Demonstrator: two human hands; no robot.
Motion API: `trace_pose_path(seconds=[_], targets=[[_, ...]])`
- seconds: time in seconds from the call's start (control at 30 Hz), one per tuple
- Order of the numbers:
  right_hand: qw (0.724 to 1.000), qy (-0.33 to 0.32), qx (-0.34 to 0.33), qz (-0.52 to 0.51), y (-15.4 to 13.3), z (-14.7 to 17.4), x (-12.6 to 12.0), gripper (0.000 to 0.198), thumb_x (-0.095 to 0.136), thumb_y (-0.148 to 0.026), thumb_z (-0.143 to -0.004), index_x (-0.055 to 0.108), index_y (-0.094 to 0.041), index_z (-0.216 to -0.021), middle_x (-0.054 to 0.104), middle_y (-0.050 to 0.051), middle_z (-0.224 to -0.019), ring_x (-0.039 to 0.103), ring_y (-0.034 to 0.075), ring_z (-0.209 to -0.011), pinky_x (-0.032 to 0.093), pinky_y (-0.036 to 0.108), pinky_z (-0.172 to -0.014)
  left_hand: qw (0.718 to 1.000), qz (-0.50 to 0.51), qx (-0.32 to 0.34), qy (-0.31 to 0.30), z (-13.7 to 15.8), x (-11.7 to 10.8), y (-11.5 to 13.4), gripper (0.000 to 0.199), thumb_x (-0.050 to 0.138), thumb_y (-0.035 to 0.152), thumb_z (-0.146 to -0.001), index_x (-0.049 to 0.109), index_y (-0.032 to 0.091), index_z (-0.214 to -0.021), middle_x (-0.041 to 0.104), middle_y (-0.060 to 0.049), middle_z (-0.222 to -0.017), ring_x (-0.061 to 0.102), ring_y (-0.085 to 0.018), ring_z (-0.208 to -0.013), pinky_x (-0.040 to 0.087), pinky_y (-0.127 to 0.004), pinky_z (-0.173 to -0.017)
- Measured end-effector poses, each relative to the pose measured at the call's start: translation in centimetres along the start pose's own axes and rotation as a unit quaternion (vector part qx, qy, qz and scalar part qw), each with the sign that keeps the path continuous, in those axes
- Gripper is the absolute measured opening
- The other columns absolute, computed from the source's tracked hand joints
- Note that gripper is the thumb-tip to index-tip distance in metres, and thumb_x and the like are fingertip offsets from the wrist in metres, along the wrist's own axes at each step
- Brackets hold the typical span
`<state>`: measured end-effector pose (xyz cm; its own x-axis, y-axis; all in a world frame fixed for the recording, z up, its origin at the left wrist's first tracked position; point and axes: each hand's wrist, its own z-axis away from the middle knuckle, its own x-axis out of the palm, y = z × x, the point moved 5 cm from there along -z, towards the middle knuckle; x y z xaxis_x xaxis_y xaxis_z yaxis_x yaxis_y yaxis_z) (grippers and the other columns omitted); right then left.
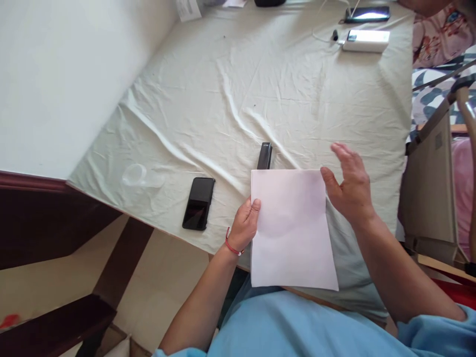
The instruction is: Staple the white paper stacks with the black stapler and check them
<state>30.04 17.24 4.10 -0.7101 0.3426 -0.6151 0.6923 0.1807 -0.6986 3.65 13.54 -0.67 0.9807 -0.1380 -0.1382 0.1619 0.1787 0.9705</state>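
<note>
The white paper [292, 233] is held over the near edge of the cloth-covered counter [297, 99], its lower end just in front of the person's blue shirt [282, 327]. At the paper's left edge, the left hand [246, 223] grips it, thumb on top and the other fingers mostly hidden beneath; a red bracelet [234, 248] circles that wrist. Beside the paper's upper right corner, the right hand [347, 186] is raised with its fingers spread wide, holding nothing; whether its thumb tip touches the corner I cannot tell. A black stapler-like object [265, 155] juts out past the paper's top edge, its lower part covered. To the left of the paper, well apart from it, lies a dark phone [199, 203], and farther left a clear ring [134, 175]. Far beyond the paper, up to its right, are a white power bank [366, 41] and another phone [367, 15]. To the paper's right, past the counter, stands a chair [431, 183].
</note>
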Motion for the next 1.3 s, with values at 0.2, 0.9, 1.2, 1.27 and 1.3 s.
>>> trace_pose_path(seconds=[0.2, 0.9, 1.2, 1.27, 1.3], targets=[[0.963, -0.192, -0.166, 0.086, -5.4, -1.0, 3.6, 0.038, 0.043, -0.029, -0.106, 0.064, -0.018, -0.136, 0.069, 0.013, -0.138, 0.05, 0.033, -0.144, 0.026, 0.06, -0.126, 1.0, 0.012, 0.002, -0.022, -0.1, 0.9, 0.0, 0.059, 0.05, 0.063, -0.1, 0.069, 0.016, -0.13, 0.072, -0.013, -0.134, 0.065, -0.028, -0.125, 0.048, -0.041, -0.113], [0.896, -0.245, -0.367, 0.061, -8.7, -0.8, 6.1, 0.022, 0.055, -0.021, -0.101, 0.077, -0.021, -0.096, 0.065, 0.012, -0.141, 0.039, 0.034, -0.151, 0.022, 0.065, -0.124, 0.993, -0.11, 0.028, -0.017, -0.3, 2.2, 0.3, 0.05, 0.042, 0.062, -0.103, 0.064, 0.017, -0.096, 0.067, -0.004, -0.089, 0.057, -0.019, -0.083, 0.046, -0.031, -0.076], [0.94, -0.298, -0.105, 0.127, -4.2, -2.5, 7.1, 0.035, 0.043, -0.032, -0.105, 0.074, -0.016, -0.11, 0.076, 0.014, -0.107, 0.065, 0.031, -0.105, 0.044, 0.045, -0.093, 0.997, 0.036, -0.066, 0.017, 0.1, 1.6, -1.5, 0.055, 0.057, 0.069, -0.093, 0.07, 0.018, -0.106, 0.075, -0.01, -0.103, 0.068, -0.025, -0.098, 0.052, -0.035, -0.088], [0.925, -0.347, -0.069, 0.136, -3.1, -2.6, 7.8, 0.039, 0.042, -0.034, -0.106, 0.076, -0.017, -0.096, 0.077, 0.012, -0.099, 0.066, 0.029, -0.1, 0.043, 0.042, -0.09, 0.992, 0.071, -0.098, 0.018, 0.0, 1.6, -1.7, 0.056, 0.062, 0.071, -0.089, 0.07, 0.017, -0.104, 0.077, -0.01, -0.101, 0.07, -0.027, -0.102, 0.054, -0.037, -0.091], [0.918, -0.369, -0.059, 0.132, -2.7, -2.7, 8.1, 0.04, 0.042, -0.035, -0.105, 0.077, -0.018, -0.094, 0.077, 0.011, -0.097, 0.066, 0.029, -0.1, 0.042, 0.04, -0.089, 0.989, 0.089, -0.115, 0.015, -0.1, 1.6, -1.8, 0.057, 0.064, 0.071, -0.087, 0.07, 0.017, -0.103, 0.077, -0.01, -0.097, 0.071, -0.028, -0.102, 0.055, -0.038, -0.09]])
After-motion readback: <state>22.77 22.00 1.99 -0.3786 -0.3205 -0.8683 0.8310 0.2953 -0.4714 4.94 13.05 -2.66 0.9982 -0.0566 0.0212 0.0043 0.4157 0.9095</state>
